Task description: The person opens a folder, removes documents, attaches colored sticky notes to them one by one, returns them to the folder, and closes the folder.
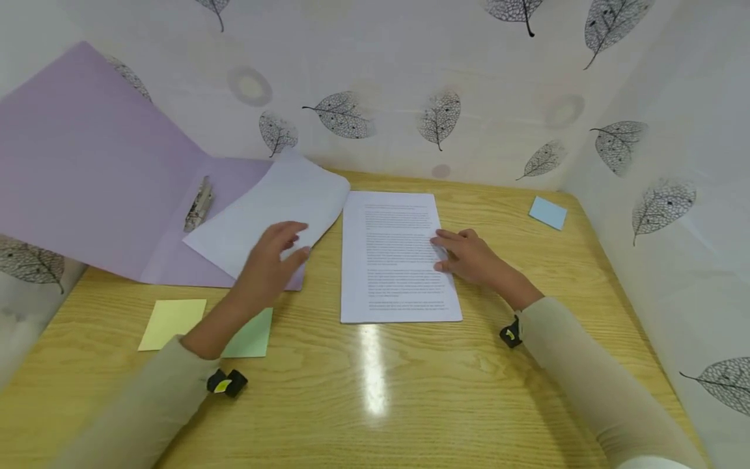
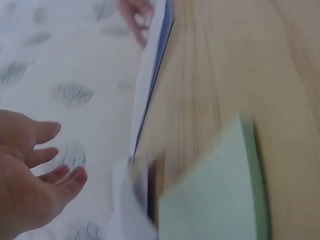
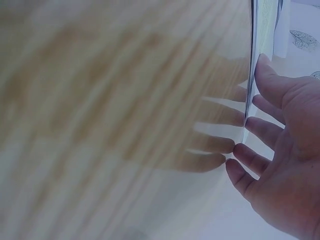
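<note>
A stack of printed sheets (image 1: 398,260) lies on the wooden table in front of me. My right hand (image 1: 465,257) touches its right edge; in the right wrist view that hand's fingers (image 3: 250,165) extend along the edge, with the thumb on it too. To the left, a lavender folder (image 1: 105,150) stands with its cover raised and a metal clip (image 1: 199,203) near its spine. A loose white sheet (image 1: 281,202), curled at its far end, lies over the folder. Over this sheet, my left hand (image 1: 269,257) has its fingers relaxed and apart, holding nothing.
Yellow sticky notes (image 1: 172,324) and green sticky notes (image 1: 252,335) lie on the table near the left forearm. A light blue pad (image 1: 547,213) sits at the back right. A leaf-patterned curtain (image 1: 398,85) borders the table (image 1: 410,404) behind and at the right.
</note>
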